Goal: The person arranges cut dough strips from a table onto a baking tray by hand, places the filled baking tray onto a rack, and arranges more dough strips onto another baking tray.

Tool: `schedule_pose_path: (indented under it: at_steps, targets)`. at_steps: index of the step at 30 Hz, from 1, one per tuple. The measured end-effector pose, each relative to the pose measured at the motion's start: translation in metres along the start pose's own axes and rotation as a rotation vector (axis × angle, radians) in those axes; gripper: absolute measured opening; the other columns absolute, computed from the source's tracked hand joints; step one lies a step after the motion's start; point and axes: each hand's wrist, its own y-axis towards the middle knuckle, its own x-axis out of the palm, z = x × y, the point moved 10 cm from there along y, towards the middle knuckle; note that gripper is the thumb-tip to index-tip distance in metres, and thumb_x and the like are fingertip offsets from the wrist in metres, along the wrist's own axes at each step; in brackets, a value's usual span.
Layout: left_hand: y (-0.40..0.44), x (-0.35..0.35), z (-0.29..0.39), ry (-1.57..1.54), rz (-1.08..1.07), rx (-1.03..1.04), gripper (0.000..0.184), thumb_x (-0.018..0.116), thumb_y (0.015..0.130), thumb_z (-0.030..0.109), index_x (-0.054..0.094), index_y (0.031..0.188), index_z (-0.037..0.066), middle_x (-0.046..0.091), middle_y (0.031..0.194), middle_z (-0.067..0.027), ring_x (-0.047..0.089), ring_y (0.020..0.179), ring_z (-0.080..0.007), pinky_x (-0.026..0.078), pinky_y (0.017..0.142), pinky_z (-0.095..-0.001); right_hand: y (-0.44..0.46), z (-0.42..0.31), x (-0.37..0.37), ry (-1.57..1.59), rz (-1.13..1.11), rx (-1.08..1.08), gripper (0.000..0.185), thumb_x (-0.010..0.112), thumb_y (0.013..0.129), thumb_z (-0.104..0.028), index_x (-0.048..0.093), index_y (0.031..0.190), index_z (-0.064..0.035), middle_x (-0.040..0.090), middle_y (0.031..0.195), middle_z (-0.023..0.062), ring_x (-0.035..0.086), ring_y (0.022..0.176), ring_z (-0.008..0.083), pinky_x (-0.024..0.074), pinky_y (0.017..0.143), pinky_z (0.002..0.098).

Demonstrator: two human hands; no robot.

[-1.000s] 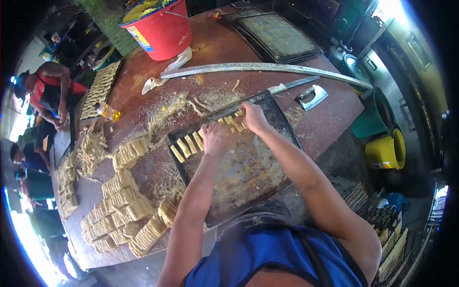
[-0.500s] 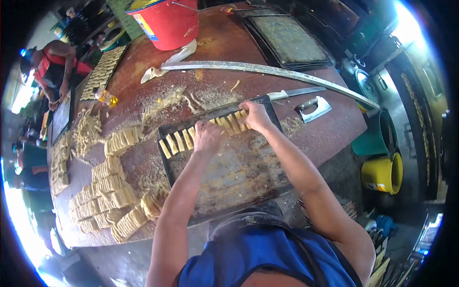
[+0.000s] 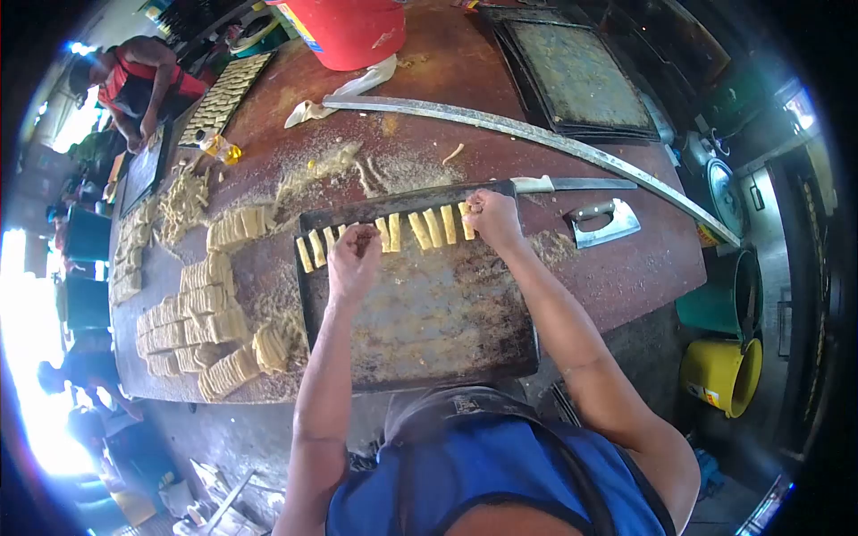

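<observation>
A dark baking tray (image 3: 429, 313) lies on the table in front of me, with a row of pale dough strips (image 3: 433, 229) along its far edge. My left hand (image 3: 355, 259) is over the left part of the row, its fingers curled; whether a strip is between them is hidden. At the right end of the row, my right hand (image 3: 492, 219) has its fingers bent around the top of a strip. Stacks of cut dough strips (image 3: 201, 313) stand on the floury table to the left of the tray.
Beyond the tray lie a long metal bar (image 3: 536, 134), a knife (image 3: 536, 184) and a cleaver (image 3: 603, 221). A red bucket (image 3: 349, 31), stacked trays (image 3: 581, 80) and an oil bottle (image 3: 219, 147) stand farther off. Another person (image 3: 143, 80) works at upper left.
My hands have moved apart, uncovering more strips between them. The strips now show gaps between small groups. The camera view has shifted.
</observation>
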Motion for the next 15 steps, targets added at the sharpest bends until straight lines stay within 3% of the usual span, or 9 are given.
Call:
schedule_pose_path:
  at_steps: [3,5,6,8,10,12,13,15]
  targets:
    - [-0.017,-0.007,-0.014,-0.091,0.016,-0.038,0.023,0.068,0.088,0.016,0.067,0.104,-0.001,0.072,0.093,-0.0088,0.066,0.084,-0.0122,0.052,0.075,-0.0291,-0.004,-0.019,-0.008,-0.101,0.042,-0.100,0.026,0.075,0.074,-0.013,0.071,0.098,-0.0019,0.072,0.088,0.0183,0.071,0.084,0.0320,0.0549,0.077,0.0388]
    - [-0.031,-0.002,-0.026,0.006,-0.170,-0.243,0.028,0.069,0.087,0.018,0.068,0.108,-0.001,0.073,0.095,-0.0087,0.067,0.085,-0.0136,0.052,0.078,-0.0301,-0.005,-0.016,-0.010,-0.072,0.057,-0.106,0.027,0.074,0.075,-0.013,0.072,0.099,-0.0024,0.072,0.089,0.0183,0.071,0.081,0.0303,0.0550,0.076,0.0373]
    - [-0.030,-0.021,-0.023,0.018,-0.106,-0.246,0.028,0.069,0.087,0.018,0.068,0.108,-0.001,0.073,0.095,-0.0087,0.067,0.085,-0.0136,0.052,0.078,-0.0301,-0.004,-0.008,-0.009,-0.024,0.084,-0.083,0.027,0.074,0.075,-0.013,0.072,0.100,-0.0023,0.072,0.090,0.0179,0.071,0.081,0.0297,0.0552,0.075,0.0375]
    - [-0.024,-0.031,-0.010,0.163,-0.341,-0.147,0.027,0.073,0.090,0.020,0.069,0.106,-0.002,0.069,0.086,-0.0053,0.063,0.076,-0.0123,0.052,0.075,-0.0288,-0.005,-0.005,-0.010,0.015,0.131,-0.097,0.025,0.074,0.079,-0.012,0.071,0.101,-0.0016,0.072,0.089,0.0154,0.071,0.079,0.0267,0.0552,0.073,0.0366]
    - [0.004,-0.082,-0.027,0.226,-0.248,-0.154,0.031,0.074,0.089,0.023,0.070,0.110,0.000,0.071,0.087,-0.0056,0.063,0.073,-0.0132,0.052,0.072,-0.0312,-0.011,-0.028,-0.008,0.007,0.136,-0.147,0.023,0.073,0.081,-0.012,0.070,0.101,-0.0010,0.072,0.087,0.0133,0.071,0.077,0.0244,0.0551,0.072,0.0357]
    - [0.022,-0.156,0.005,0.107,-0.019,-0.278,0.028,0.070,0.091,0.023,0.071,0.108,0.002,0.073,0.102,-0.0076,0.066,0.088,-0.0148,0.053,0.078,-0.0306,-0.021,-0.053,0.002,0.061,0.114,-0.139,0.017,0.070,0.086,-0.011,0.068,0.099,-0.0003,0.070,0.081,0.0085,0.067,0.072,0.0171,0.0550,0.072,0.0320]
    - [0.037,-0.203,-0.010,-0.098,0.146,-0.293,0.032,0.071,0.090,0.022,0.070,0.115,0.001,0.072,0.104,-0.0074,0.066,0.086,-0.0143,0.053,0.075,-0.0298,-0.025,-0.069,0.012,0.058,0.094,-0.143,0.017,0.070,0.086,-0.011,0.068,0.099,-0.0003,0.070,0.081,0.0085,0.067,0.072,0.0171,0.0550,0.072,0.0320]
    - [0.039,-0.283,0.001,-0.250,0.484,-0.039,0.033,0.071,0.091,0.021,0.069,0.117,0.001,0.072,0.100,-0.0069,0.064,0.081,-0.0143,0.053,0.071,-0.0297,-0.037,-0.092,0.043,-0.059,0.039,-0.099,0.016,0.068,0.090,-0.011,0.065,0.099,0.0011,0.065,0.078,0.0065,0.063,0.070,0.0124,0.0539,0.067,0.0298]
